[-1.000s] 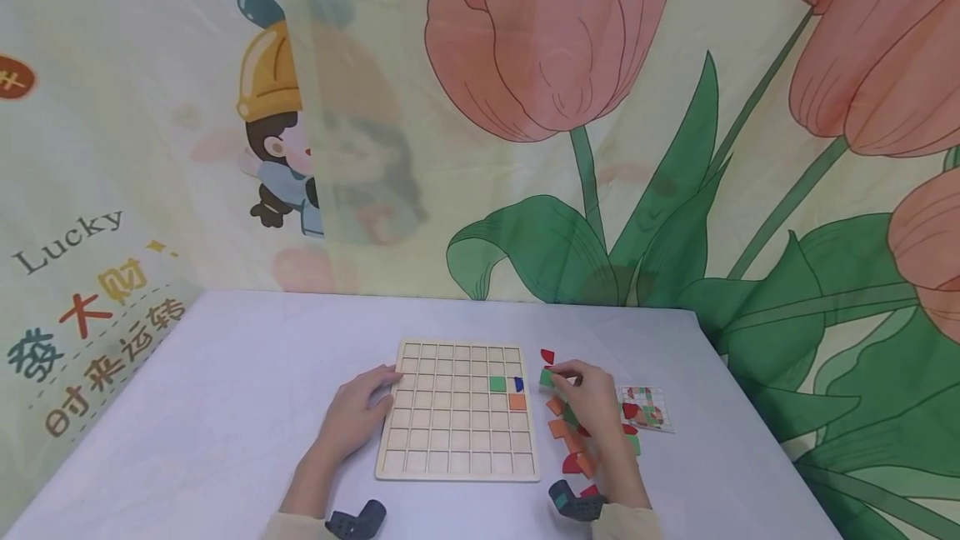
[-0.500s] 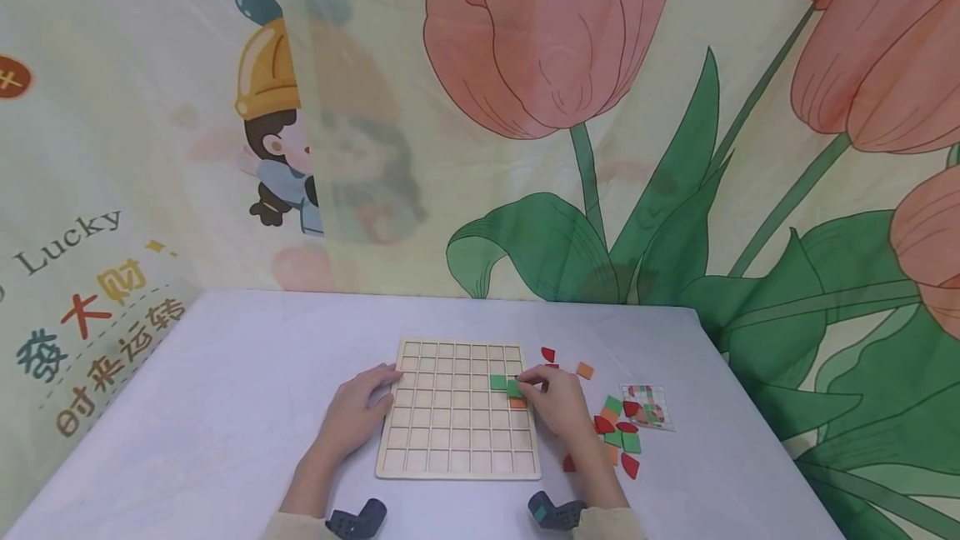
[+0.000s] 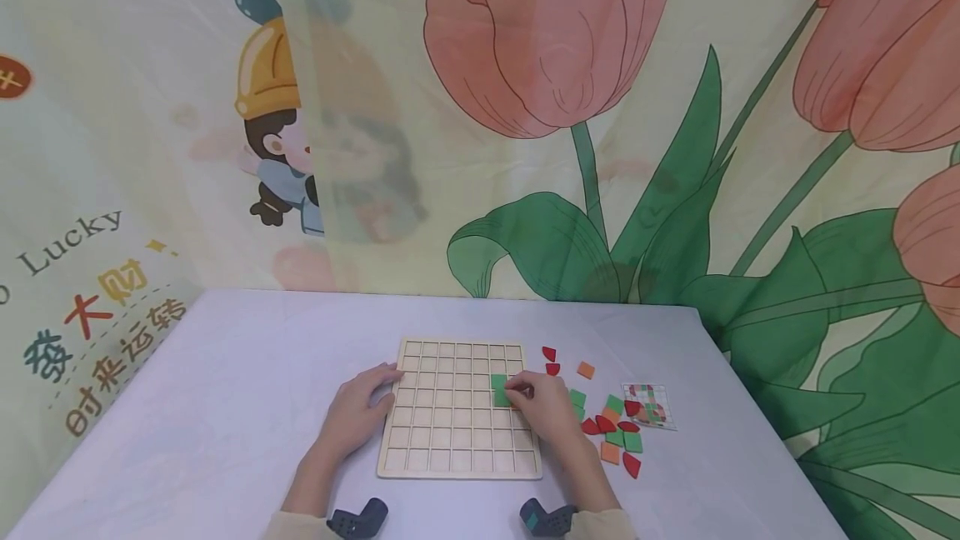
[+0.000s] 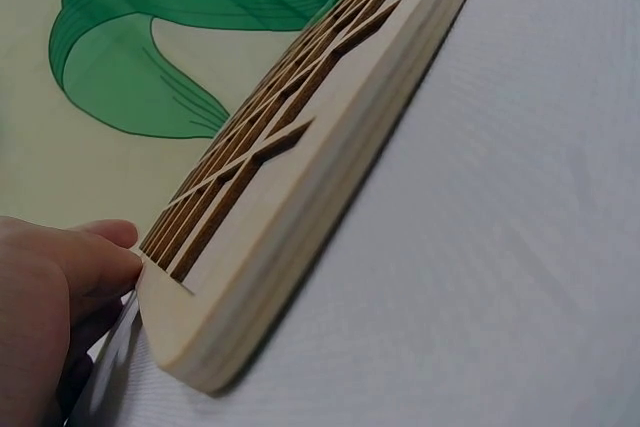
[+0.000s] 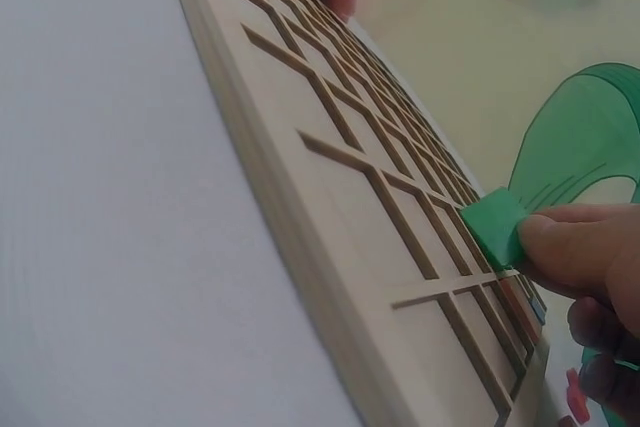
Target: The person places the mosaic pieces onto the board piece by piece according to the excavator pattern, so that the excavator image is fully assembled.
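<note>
The right hand (image 3: 547,405) pinches a flat green square tile (image 5: 493,227) over a pale wooden board (image 3: 450,440) ridged into square cells; the left hand (image 3: 358,407), fingers relaxed, touches its edge. Beyond the right hand lie red curved pieces (image 3: 632,465) and orange squares (image 3: 610,452).

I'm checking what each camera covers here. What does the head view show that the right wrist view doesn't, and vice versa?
Only head: the patterned card, the loose orange tiles on the table and the large pink tulips on the backdrop.

Only right wrist: a bluish piece in the board, apparently hidden behind the hand in the head view.

Both: the gridded board, the left hand at its edge, and the right hand pinching a green tile.
</note>
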The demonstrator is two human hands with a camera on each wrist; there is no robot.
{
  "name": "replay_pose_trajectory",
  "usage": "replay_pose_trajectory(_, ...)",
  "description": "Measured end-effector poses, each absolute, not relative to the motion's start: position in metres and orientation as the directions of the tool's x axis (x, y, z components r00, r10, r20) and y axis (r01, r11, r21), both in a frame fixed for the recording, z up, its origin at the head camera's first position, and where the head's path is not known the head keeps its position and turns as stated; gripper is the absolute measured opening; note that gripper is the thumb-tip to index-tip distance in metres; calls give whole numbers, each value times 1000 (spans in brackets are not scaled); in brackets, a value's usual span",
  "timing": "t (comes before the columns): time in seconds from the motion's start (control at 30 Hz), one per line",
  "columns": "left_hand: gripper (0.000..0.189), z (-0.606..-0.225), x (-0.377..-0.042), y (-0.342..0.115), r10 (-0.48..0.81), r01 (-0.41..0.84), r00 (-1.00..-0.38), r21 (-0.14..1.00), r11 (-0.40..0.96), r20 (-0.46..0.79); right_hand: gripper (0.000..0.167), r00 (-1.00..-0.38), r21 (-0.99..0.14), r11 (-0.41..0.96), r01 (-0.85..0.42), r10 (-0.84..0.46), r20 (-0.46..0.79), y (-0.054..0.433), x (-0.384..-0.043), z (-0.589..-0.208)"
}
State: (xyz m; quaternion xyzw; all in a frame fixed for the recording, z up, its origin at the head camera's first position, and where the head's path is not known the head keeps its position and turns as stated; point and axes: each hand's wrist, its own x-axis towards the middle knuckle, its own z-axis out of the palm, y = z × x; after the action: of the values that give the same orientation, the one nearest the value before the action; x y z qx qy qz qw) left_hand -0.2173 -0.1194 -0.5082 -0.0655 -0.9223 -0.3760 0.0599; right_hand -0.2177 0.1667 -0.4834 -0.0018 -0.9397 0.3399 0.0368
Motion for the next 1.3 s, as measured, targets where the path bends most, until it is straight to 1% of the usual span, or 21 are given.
replay_pose_trajectory(0.23, 35, -508, -217, -119, 70, 166, -984, 687, 707, 166, 13, -997, -626, 778, -60, -17, 74, 165, -218, -484)
replay_pose_trajectory(0.37, 35, -508, -216, -119, 64, 166, -983, 686, 708, 173, 12, -996, -611, 789, -68, -21, 83, 164, -219, -484)
replay_pose_trajectory(0.57, 35, -507, -216, -118, 61, 171, -982, 688, 706, 181, 8, -993, -560, 827, -51, 20, 120, 159, -219, -485)
replay_pose_trajectory(0.73, 36, -507, -216, -119, 68, 159, -985, 693, 704, 157, 7, -985, -492, 870, -34, 55, 165, 155, -218, -489)
replay_pose_trajectory(0.83, 36, -508, -216, -119, 72, 158, -986, 693, 704, 151, 8, -983, -482, 876, -35, 57, 174, 156, -218, -490)
replay_pose_trajectory(1.0, 36, -509, -216, -119, 69, 158, -986, 694, 702, 154, 8, -991, -541, 841, -8, 65, 116, 168, -219, -483)
replay_pose_trajectory(1.07, 36, -509, -216, -119, 68, 158, -985, 692, 704, 156, 10, -992, -568, 822, 32, 95, 82, 177, -220, -478)
replay_pose_trajectory(1.3, 36, -507, -216, -118, 69, 167, -983, 683, 711, 169, 19, -983, -605, 786, 130, 181, 23, 222, -219, -470)
